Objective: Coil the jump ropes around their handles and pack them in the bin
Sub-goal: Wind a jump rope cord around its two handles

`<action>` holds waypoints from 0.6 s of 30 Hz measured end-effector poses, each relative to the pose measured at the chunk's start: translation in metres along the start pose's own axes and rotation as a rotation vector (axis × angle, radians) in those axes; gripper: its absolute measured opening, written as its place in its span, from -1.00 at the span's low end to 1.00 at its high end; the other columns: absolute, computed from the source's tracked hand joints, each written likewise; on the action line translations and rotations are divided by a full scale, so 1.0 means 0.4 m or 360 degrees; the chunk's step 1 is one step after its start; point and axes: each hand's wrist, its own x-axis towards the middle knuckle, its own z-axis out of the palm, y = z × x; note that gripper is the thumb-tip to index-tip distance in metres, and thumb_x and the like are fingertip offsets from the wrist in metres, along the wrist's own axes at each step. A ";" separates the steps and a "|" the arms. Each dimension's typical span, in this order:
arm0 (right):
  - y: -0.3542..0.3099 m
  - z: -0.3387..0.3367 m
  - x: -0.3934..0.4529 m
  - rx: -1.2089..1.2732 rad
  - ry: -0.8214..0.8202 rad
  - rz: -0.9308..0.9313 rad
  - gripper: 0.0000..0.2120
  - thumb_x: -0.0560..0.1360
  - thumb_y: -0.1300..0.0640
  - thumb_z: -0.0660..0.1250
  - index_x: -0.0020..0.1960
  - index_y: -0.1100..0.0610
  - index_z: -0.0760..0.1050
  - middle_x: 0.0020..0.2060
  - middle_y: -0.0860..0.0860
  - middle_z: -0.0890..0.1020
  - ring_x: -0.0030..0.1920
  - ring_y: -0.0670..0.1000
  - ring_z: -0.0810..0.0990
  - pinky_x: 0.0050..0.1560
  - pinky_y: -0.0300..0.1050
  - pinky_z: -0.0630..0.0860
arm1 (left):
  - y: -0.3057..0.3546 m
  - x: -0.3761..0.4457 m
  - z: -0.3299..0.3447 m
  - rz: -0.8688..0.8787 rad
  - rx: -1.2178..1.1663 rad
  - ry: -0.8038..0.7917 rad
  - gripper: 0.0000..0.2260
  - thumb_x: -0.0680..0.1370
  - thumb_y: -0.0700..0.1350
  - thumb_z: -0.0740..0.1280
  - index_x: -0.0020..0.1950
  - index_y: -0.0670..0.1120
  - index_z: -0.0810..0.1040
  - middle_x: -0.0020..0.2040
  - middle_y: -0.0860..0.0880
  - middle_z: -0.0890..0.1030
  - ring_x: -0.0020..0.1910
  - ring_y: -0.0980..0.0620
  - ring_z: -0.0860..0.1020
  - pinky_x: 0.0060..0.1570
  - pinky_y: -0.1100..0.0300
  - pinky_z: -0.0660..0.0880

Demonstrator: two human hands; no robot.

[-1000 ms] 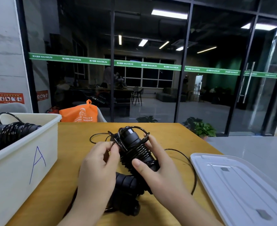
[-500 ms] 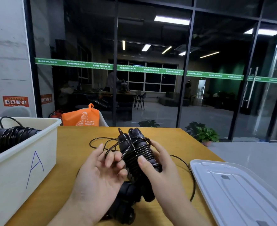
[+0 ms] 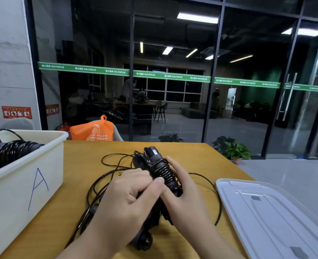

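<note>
Black handles [image 3: 155,161] sitting upright between both hands over the table [image 3: 83,161], cord [image 3: 163,171] coiled round them. Left hand [image 3: 128,200] curling its fingers over the lower handles, thumb pressing the coil. Right hand [image 3: 186,195] cupping the bundle from the right, fingers fairly straight. Loose cord [image 3: 113,161] trailing beyond the left hand. Bin [image 3: 47,165] standing well left, already holding a coiled rope [image 3: 12,150]; lid [image 3: 270,212] lying just right.

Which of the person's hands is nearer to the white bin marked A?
Left. The left hand is on the rope handles, on the side toward the white bin; the right hand holds them from the far side.
</note>
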 end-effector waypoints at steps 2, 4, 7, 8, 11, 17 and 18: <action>0.001 -0.004 0.001 0.0004 -0.0005 0.0006 -0.50 0.49 0.02 0.39 0.24 -0.43 0.28 -0.04 -0.62 0.45 0.05 -0.49 0.46 -0.04 -0.54 0.38 | 0.019 0.004 -0.008 -0.0425 -0.0503 0.0188 -0.61 0.45 0.12 0.26 -0.51 -0.02 0.31 -0.48 0.03 0.34 -0.42 0.08 0.34 -0.27 0.28 0.31; 0.006 -0.006 0.004 -0.0010 0.0014 0.0015 -0.49 0.48 -0.01 0.41 0.25 -0.44 0.28 -0.03 -0.58 0.47 0.05 -0.53 0.42 -0.03 -0.54 0.37 | 0.019 0.017 -0.015 -0.0855 -0.1112 0.0413 -0.63 0.45 0.01 0.30 -0.54 -0.04 0.37 -0.49 -0.04 0.37 -0.43 0.01 0.40 -0.18 0.12 0.36; 0.004 -0.006 -0.002 -0.0205 0.0013 -0.0034 -0.46 0.46 -0.08 0.41 0.20 -0.55 0.20 0.02 -0.61 0.38 0.07 -0.56 0.35 0.02 -0.48 0.36 | -0.021 0.028 -0.026 -0.1340 -0.1558 0.0513 -0.72 0.53 -0.03 0.24 -0.33 -0.12 0.49 -0.44 -0.06 0.50 -0.52 0.07 0.44 -0.24 0.12 0.45; 0.001 -0.008 -0.004 -0.0282 0.0006 -0.0064 -0.44 0.46 -0.10 0.41 0.18 -0.58 0.16 0.04 -0.62 0.35 0.07 -0.56 0.35 0.03 -0.46 0.37 | -0.034 0.028 -0.028 -0.1460 -0.1598 0.0470 -0.73 0.57 -0.02 0.22 -0.26 -0.13 0.50 -0.43 -0.05 0.49 -0.54 0.09 0.41 -0.26 0.14 0.44; -0.004 -0.009 -0.004 -0.0475 -0.0002 -0.0142 -0.40 0.46 -0.12 0.38 0.18 -0.61 0.06 0.08 -0.62 0.30 0.06 -0.50 0.35 0.01 -0.43 0.36 | -0.036 0.019 -0.029 -0.1519 -0.1629 0.0302 -0.66 0.60 0.02 0.18 -0.35 -0.08 0.42 -0.48 0.01 0.30 -0.56 0.09 0.27 -0.27 0.16 0.34; 0.001 0.004 0.003 -0.0645 0.0031 -0.0200 -0.36 0.52 -0.14 0.29 0.45 -0.40 0.00 0.18 -0.47 0.24 0.06 -0.36 0.29 0.00 -0.33 0.33 | 0.036 -0.002 -0.017 -0.0448 -0.0020 -0.0111 -0.58 0.58 0.18 0.10 -0.35 -0.06 0.35 -0.50 0.10 0.35 -0.47 0.17 0.32 -0.42 0.26 0.27; 0.002 0.008 0.002 -0.0628 0.0035 -0.0215 -0.35 0.52 -0.14 0.30 0.45 -0.40 0.01 0.20 -0.47 0.24 0.07 -0.37 0.29 0.02 -0.34 0.33 | 0.038 -0.003 -0.023 -0.0412 -0.0006 -0.0095 -0.58 0.57 0.18 0.11 -0.34 -0.08 0.35 -0.50 0.10 0.35 -0.47 0.17 0.34 -0.43 0.27 0.27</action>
